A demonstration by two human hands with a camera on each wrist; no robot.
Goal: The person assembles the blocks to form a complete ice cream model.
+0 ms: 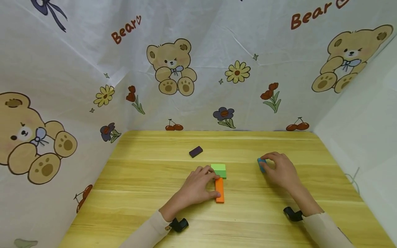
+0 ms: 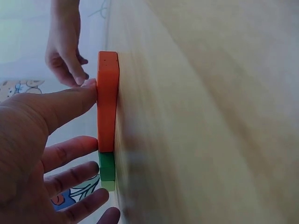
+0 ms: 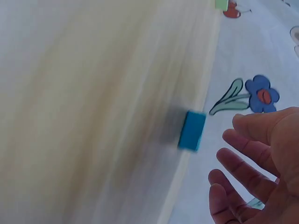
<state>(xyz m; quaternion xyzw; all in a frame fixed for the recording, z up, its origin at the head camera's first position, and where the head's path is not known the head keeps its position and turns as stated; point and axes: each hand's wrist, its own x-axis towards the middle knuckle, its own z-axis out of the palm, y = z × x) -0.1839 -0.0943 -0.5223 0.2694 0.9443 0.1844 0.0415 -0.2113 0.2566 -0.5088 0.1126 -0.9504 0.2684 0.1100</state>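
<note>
An orange block (image 1: pixel 219 190) lies lengthwise on the wooden table. My left hand (image 1: pixel 196 186) touches it, thumb near its closer end and index finger near its far end; in the left wrist view the fingers (image 2: pixel 70 179) are spread and fairly straight. Against that far end sit a green block (image 1: pixel 221 174) and a light green block (image 1: pixel 218 167), side by side. To the right, a blue block (image 1: pixel 262 166) rests on the table beside my right hand (image 1: pixel 283 172). From the right wrist, a gap shows between the blue block (image 3: pixel 192 131) and the loosely bent fingers (image 3: pixel 245 172).
A dark purple block (image 1: pixel 196 152) lies farther back, left of the green ones. Bear-printed cloth (image 1: pixel 204 103) hangs behind the wooden table (image 1: pixel 149 186) and along its left side. A thin white cord (image 1: pixel 353 179) is at the right edge.
</note>
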